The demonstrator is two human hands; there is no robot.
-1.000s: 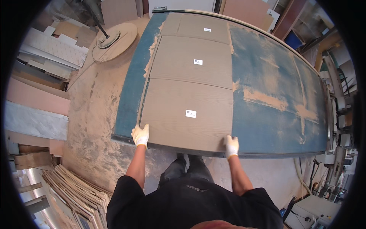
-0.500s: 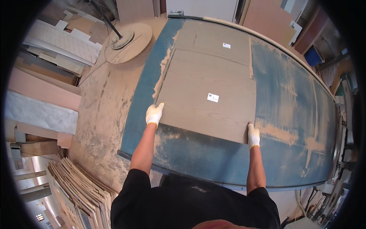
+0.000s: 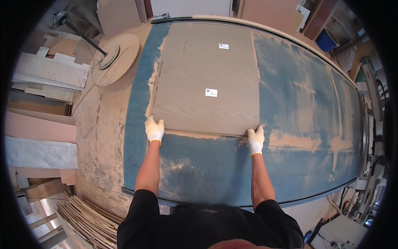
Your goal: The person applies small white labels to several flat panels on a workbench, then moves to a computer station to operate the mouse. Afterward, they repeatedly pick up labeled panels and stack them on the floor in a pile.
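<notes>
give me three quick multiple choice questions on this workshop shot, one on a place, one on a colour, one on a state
1. Where is the left hand?
A. at the near left corner of the wood panel
B. on the round disc on the floor
C. at the far edge of the table

2. What colour is the table top?
A. red
B. blue
C. green

3. How do the gloved hands stand to the panel?
A. both raised clear of it
B. only the right hand touches it
C. both are at its near edge

Answers:
1 A: the white glove sits at that corner.
2 B: blue shows under the sawdust.
3 C: each glove meets the panel's near edge, one at each corner.
</notes>
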